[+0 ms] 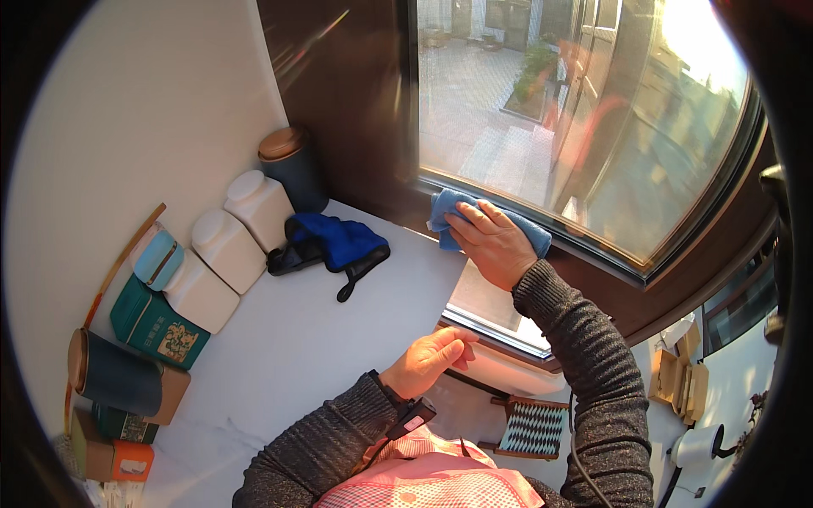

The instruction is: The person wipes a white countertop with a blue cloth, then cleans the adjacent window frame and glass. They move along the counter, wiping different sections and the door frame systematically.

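Note:
My right hand [492, 241] presses a folded blue cloth [532, 233] against the dark lower frame of the window [571, 238]. Its fingers spread over the cloth, which bunches out on both sides of the palm. Nearer to me, my left hand [429, 360] hovers by the corner of the white countertop [317, 355]. Its fingers are loosely curled together, and I see nothing in them. Beneath my right wrist lies a bright white sill [486, 298].
A blue and black fabric item [343, 241] lies on the countertop. Along the wall stand white canisters [228, 241], a dark canister with a wooden lid [292, 168] and a green box [159, 324]. A woven-seat stool [533, 428] stands below; cardboard boxes [678, 381] lie to the right.

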Demonstrator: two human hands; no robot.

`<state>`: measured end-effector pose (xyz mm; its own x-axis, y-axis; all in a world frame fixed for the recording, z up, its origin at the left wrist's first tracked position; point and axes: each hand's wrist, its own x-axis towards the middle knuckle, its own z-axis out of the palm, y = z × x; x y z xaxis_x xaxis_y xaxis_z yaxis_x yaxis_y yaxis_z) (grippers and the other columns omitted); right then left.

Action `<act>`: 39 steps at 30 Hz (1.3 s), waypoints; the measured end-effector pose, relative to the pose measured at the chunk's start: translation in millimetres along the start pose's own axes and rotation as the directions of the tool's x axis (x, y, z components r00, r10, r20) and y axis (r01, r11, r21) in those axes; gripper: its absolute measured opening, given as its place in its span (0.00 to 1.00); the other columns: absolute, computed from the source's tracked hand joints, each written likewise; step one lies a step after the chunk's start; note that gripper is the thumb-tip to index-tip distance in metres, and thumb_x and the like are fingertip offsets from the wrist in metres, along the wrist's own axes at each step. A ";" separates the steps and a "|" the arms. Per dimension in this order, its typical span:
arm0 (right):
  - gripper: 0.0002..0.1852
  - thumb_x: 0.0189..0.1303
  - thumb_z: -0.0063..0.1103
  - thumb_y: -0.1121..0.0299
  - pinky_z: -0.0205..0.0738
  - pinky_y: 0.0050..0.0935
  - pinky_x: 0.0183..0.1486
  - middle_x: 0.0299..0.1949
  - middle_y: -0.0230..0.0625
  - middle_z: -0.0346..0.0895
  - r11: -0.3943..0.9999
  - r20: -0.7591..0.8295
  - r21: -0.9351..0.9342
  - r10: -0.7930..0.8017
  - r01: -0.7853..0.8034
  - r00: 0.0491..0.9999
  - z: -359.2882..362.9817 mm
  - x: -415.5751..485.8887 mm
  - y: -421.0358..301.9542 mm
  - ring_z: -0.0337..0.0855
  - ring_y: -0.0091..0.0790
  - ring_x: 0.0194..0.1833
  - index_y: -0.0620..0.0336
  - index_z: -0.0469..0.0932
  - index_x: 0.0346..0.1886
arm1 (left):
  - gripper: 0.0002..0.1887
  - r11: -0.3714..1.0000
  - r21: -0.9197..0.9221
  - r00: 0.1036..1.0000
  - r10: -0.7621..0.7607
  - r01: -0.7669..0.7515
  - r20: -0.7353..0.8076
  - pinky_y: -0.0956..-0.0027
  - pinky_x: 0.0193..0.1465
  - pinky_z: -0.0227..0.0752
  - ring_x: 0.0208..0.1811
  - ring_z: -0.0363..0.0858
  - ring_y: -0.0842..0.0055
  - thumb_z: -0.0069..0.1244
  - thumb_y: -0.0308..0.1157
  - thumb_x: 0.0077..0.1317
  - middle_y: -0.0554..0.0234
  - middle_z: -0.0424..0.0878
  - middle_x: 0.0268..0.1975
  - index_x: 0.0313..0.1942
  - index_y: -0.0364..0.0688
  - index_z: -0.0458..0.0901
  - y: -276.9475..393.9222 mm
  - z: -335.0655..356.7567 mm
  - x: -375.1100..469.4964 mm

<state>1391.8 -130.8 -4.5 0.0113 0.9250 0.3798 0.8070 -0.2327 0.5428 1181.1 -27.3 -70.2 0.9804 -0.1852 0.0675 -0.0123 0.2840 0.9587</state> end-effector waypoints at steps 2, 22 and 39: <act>0.18 0.59 0.49 0.66 0.50 0.38 0.73 0.64 0.28 0.68 1.000 -0.021 0.014 -0.009 0.010 1.000 4.6 8.6 -1.4 0.57 0.33 0.70 0.57 0.80 0.51 | 0.28 1.000 0.007 1.000 -0.004 0.004 -0.004 0.72 0.55 0.71 0.45 0.76 0.78 0.38 0.50 0.75 0.62 0.76 0.44 0.58 0.31 0.70 -0.8 -0.1 0.0; 0.19 0.61 0.47 0.65 0.38 0.44 0.77 0.63 0.33 0.71 0.974 0.166 -0.054 -0.207 0.219 0.964 40.9 95.0 -25.8 0.56 0.37 0.71 0.61 0.81 0.51 | 0.29 0.978 -0.055 0.932 0.175 -0.203 -0.316 0.71 0.47 0.70 0.38 0.74 0.75 0.31 0.54 0.75 0.60 0.77 0.37 0.50 0.33 0.73 4.4 -3.8 0.7; 0.15 0.62 0.49 0.67 0.37 0.48 0.77 0.57 0.33 0.75 0.991 -0.055 -0.082 -0.110 0.105 0.992 30.0 175.2 -18.0 0.61 0.36 0.68 0.59 0.83 0.45 | 0.25 0.960 -0.170 0.898 0.135 -0.223 -0.418 0.73 0.46 0.69 0.36 0.73 0.78 0.28 0.49 0.78 0.62 0.76 0.35 0.49 0.35 0.75 2.4 -8.3 2.3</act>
<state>1396.9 44.5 29.8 -0.1099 0.9269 0.3590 0.7527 -0.1583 0.6391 1185.0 -19.2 -70.1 0.9613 0.2652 0.0742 -0.1969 0.4736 0.8585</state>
